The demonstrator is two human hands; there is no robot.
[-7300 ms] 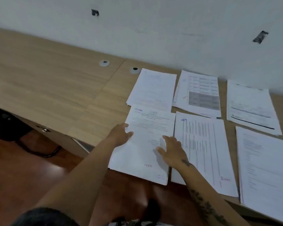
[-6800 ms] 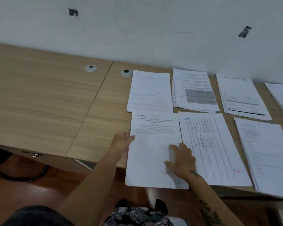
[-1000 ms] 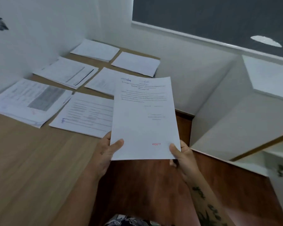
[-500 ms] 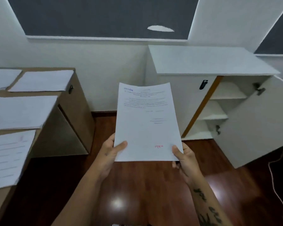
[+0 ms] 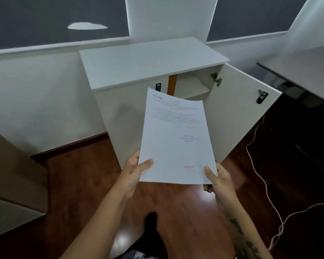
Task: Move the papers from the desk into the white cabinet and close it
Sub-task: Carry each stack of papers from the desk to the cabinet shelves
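Observation:
I hold a white stack of printed papers (image 5: pixel 174 144) upright in front of me. My left hand (image 5: pixel 134 173) pinches its lower left corner and my right hand (image 5: pixel 218 179) pinches its lower right corner, thumbs on top. Straight ahead stands the white cabinet (image 5: pixel 148 60). Its right door (image 5: pixel 239 109) hangs wide open and its left door (image 5: pixel 120 116) is closed. White shelves (image 5: pixel 193 88) show inside, partly hidden by the papers. The papers are in front of the opening, outside it.
The brown side of the desk (image 5: pixel 13 171) fills the left edge. A grey table (image 5: pixel 303 62) stands at the right. A pale cable (image 5: pixel 258 165) trails over the dark wooden floor (image 5: pixel 86 184) at the right. My dark shoe (image 5: pixel 151 223) is below.
I lifted the papers off the desk, turned right and came closer to the cabinet. The desk's other papers have left the view, and the open cabinet now sits right behind the stack.

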